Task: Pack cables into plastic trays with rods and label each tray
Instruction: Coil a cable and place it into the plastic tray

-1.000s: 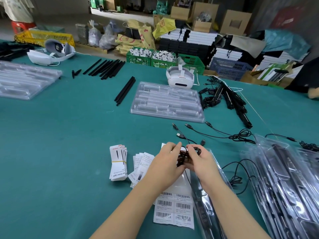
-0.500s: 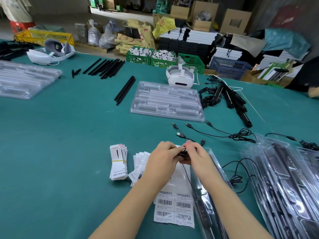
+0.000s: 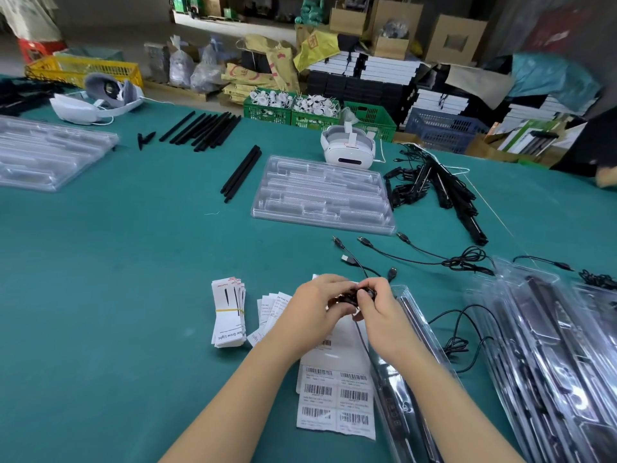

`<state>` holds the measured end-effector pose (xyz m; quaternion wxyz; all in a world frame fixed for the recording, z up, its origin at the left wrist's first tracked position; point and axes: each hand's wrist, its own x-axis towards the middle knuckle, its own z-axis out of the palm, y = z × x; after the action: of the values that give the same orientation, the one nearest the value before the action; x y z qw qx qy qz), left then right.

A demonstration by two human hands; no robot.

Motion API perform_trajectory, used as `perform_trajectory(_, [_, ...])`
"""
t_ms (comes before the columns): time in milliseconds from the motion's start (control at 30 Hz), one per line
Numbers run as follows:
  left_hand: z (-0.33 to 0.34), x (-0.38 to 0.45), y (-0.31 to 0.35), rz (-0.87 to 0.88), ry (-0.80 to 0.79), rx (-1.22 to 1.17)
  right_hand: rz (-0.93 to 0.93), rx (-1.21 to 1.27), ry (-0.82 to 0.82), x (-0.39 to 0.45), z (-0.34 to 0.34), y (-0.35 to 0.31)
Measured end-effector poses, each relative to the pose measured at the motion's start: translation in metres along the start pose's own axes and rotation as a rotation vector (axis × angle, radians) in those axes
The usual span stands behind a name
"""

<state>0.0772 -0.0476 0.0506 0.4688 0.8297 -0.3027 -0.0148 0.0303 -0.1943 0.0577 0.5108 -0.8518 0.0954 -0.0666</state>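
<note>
My left hand and my right hand meet over the table and together grip a small coiled black cable; its free end trails down between my wrists. Under them lie a sheet of barcode labels and a clear plastic tray holding a black rod. A stack of empty clear trays sits farther back. Loose black cables lie to the right. Filled trays are piled at the right edge.
Black rods and a larger row of rods lie at the back. Banded paper cards sit left of my hands. Two white headsets, more trays, a bundle of lamp arms.
My hands have stayed in place, working the cable into a tighter coil; the fingers have shifted around it.
</note>
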Motion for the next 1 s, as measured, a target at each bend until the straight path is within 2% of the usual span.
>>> perform_trajectory(100, [-0.002,0.000,0.001,0.006,-0.016,-0.042,-0.014,-0.005,-0.035,-0.007,0.002,0.000])
perform_trajectory(267, [0.003,-0.001,0.001,0.043,-0.041,0.074,-0.066,-0.040,0.005,-0.014,0.002,0.002])
perform_trajectory(467, [0.002,-0.002,-0.001,0.068,-0.044,0.181,-0.068,0.077,0.047,-0.019,-0.012,0.001])
perform_trajectory(567, [0.004,-0.003,0.000,0.096,-0.047,0.155,-0.088,0.097,0.085,-0.020,-0.021,-0.001])
perform_trajectory(700, [0.001,-0.002,0.000,0.085,-0.072,0.110,-0.072,0.134,0.054,-0.021,-0.023,-0.002])
perform_trajectory(900, [0.001,-0.003,0.000,0.098,-0.021,0.129,-0.049,0.225,0.013,-0.027,-0.022,-0.002])
perform_trajectory(1000, [0.001,-0.003,0.001,0.103,-0.017,0.135,-0.072,0.254,0.046,-0.030,-0.023,-0.001])
